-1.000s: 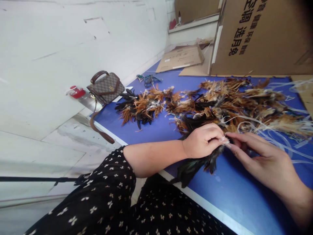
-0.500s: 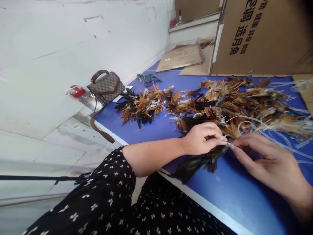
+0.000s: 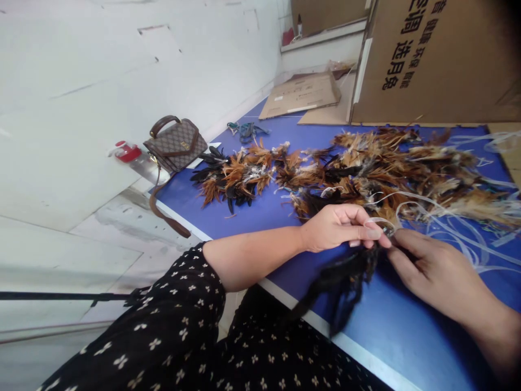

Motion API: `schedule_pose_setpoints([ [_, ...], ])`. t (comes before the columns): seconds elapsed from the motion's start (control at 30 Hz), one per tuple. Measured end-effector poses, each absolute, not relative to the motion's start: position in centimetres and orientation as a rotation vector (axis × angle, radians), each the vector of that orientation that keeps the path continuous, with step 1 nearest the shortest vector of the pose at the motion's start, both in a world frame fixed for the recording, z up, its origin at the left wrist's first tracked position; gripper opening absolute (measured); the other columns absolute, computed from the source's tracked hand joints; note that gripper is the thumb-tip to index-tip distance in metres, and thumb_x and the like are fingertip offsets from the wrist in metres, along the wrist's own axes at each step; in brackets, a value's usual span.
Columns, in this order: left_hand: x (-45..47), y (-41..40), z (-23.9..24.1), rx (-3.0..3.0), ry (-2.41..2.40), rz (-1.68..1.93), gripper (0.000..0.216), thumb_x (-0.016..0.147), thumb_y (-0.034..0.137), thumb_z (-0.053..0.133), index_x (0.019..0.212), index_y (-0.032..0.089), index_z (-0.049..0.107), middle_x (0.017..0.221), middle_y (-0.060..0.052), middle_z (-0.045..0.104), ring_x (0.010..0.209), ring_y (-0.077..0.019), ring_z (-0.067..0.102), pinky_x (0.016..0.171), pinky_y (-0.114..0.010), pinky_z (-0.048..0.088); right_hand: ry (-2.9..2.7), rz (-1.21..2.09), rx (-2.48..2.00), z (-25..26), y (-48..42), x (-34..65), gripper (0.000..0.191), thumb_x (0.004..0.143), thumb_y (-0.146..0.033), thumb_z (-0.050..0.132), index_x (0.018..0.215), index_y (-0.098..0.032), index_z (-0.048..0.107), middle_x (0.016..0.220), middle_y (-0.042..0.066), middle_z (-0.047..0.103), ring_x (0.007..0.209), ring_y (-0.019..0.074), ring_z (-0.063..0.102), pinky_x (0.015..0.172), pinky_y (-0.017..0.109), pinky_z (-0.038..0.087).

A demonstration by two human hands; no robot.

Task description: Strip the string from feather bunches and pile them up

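My left hand (image 3: 344, 228) pinches the quill end of a bunch of dark feathers (image 3: 345, 277), which hangs blurred over the blue table (image 3: 391, 331). Just to its right, my right hand (image 3: 427, 269) is closed in a pinch at the same spot. A thin clear plastic strip (image 3: 423, 209) runs from that spot to the right. Behind both hands lies a long heap of brown and black feathers (image 3: 366, 163).
A brown patterned handbag (image 3: 176, 144) and a bottle with a red cap (image 3: 132, 157) stand at the table's far left corner. A big cardboard box (image 3: 439, 60) and flattened cardboard (image 3: 301, 95) are at the back. Loose clear strips (image 3: 480, 244) lie on the right.
The dark feather bunch has swung downward and is blurred with motion. My hands have stayed pinched together, and my left fingers have stretched out toward the right hand.
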State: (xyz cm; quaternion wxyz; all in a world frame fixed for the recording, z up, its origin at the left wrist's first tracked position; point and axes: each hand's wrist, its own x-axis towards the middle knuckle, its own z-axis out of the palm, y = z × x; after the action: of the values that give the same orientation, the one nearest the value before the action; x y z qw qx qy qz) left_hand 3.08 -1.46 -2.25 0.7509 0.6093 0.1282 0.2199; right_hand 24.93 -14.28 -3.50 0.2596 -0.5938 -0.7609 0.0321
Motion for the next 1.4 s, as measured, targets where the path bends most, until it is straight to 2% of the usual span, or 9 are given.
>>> schedule_pose_setpoints([
  [0.17, 3.2, -2.0, -2.4, 1.332, 0.405, 0.488, 0.055, 0.082, 0.059, 0.096, 0.092, 0.017, 0.061, 0.082, -0.001, 0.075, 0.067, -0.0067, 0.063, 0.067, -0.027, 0.049, -2.046, -0.11, -1.741, -3.8, -14.3, 24.2, 0.034, 0.107, -0.044, 0.041, 0.079, -0.028, 0.053, 0.072, -0.001, 0.065, 0.056, 0.0188, 0.063, 0.058, 0.035, 0.041],
  [0.6, 2.6, -2.1, -2.7, 1.485, 0.538, 0.523, 0.05, 0.084, 0.056, 0.093, 0.085, 0.017, 0.062, 0.079, -0.001, 0.076, 0.057, -0.0039, 0.052, 0.057, -0.023, 0.039, -2.101, -0.263, -1.847, -4.3, -14.6, 23.8, 0.039, 0.106, -0.048, 0.04, 0.08, -0.024, 0.056, 0.083, 0.004, 0.068, 0.056, 0.0168, 0.054, 0.056, 0.034, 0.021],
  [0.7, 2.6, -2.1, -2.4, 1.498, 0.579, 0.472, 0.044, 0.085, 0.048, 0.094, 0.086, 0.016, 0.064, 0.074, 0.0, 0.074, 0.056, -0.004, 0.054, 0.058, -0.023, 0.041, -2.123, -0.22, -1.771, -4.3, -14.7, 24.1, 0.039, 0.107, -0.047, 0.042, 0.079, -0.025, 0.057, 0.082, 0.003, 0.068, 0.057, 0.017, 0.055, 0.054, 0.035, 0.027],
  [0.77, 2.6, -2.1, -2.1, 1.522, 0.614, 0.44, 0.04, 0.083, 0.039, 0.097, 0.095, 0.016, 0.066, 0.072, 0.003, 0.073, 0.055, -0.0047, 0.056, 0.059, -0.023, 0.044, -2.136, -0.111, -1.65, -3.8, -14.8, 24.3, 0.037, 0.109, -0.046, 0.044, 0.082, -0.026, 0.06, 0.085, 0.001, 0.068, 0.061, 0.0158, 0.061, 0.056, 0.035, 0.038],
  [0.87, 2.6, -2.2, -1.7, 1.559, 0.619, 0.405, 0.038, 0.082, 0.026, 0.097, 0.102, 0.017, 0.066, 0.071, 0.005, 0.073, 0.058, -0.0065, 0.062, 0.063, -0.023, 0.049, -2.043, 0.077, -1.415, -2.3, -14.9, 24.2, 0.022, 0.11, -0.038, 0.056, 0.093, -0.027, 0.064, 0.086, -0.001, 0.067, 0.068, 0.0137, 0.065, 0.065, 0.031, 0.048],
  [1.0, 2.6, -2.5, -1.8, 1.675, 0.566, 0.399, 0.029, 0.084, 0.022, 0.095, 0.088, 0.016, 0.067, 0.074, 0.002, 0.073, 0.07, -0.0104, 0.073, 0.074, -0.026, 0.057, -1.925, 0.135, -1.295, -0.6, -14.7, 23.3, 0.016, 0.107, -0.03, 0.065, 0.091, -0.027, 0.066, 0.084, 0.0, 0.067, 0.069, 0.0145, 0.063, 0.064, 0.03, 0.049],
  [1.13, 2.7, -2.8, -2.2, 1.826, 0.504, 0.397, 0.021, 0.089, 0.022, 0.091, 0.092, 0.017, 0.072, 0.079, 0.0, 0.077, 0.078, -0.0132, 0.076, 0.081, -0.028, 0.06, -1.871, 0.218, -1.273, -0.4, -14.6, 22.8, 0.015, 0.107, -0.031, 0.066, 0.093, -0.027, 0.07, 0.086, 0.0, 0.071, 0.071, 0.0146, 0.066, 0.065, 0.029, 0.052],
  [1.27, 2.6, -2.6, -2.5, 1.778, 0.51, 0.417, 0.026, 0.088, 0.023, 0.091, 0.096, 0.018, 0.066, 0.075, 0.002, 0.075, 0.073, -0.0133, 0.077, 0.077, -0.027, 0.058, -1.865, 0.138, -1.367, -0.6, -15.0, 23.9, 0.015, 0.107, -0.042, 0.066, 0.107, -0.029, 0.074, 0.102, 0.003, 0.076, 0.079, 0.0175, 0.072, 0.068, 0.031, 0.057],
  [1.4, 2.4, -2.1, -2.5, 1.754, 0.501, 0.4, 0.036, 0.087, 0.03, 0.094, 0.091, 0.02, 0.06, 0.075, 0.002, 0.074, 0.069, -0.0109, 0.071, 0.071, -0.025, 0.052, -2.036, -0.033, -1.566, -1.5, -15.0, 25.1, 0.04, 0.107, -0.064, 0.058, 0.12, -0.033, 0.078, 0.116, 0.004, 0.078, 0.075, 0.0198, 0.074, 0.054, 0.034, 0.053],
])
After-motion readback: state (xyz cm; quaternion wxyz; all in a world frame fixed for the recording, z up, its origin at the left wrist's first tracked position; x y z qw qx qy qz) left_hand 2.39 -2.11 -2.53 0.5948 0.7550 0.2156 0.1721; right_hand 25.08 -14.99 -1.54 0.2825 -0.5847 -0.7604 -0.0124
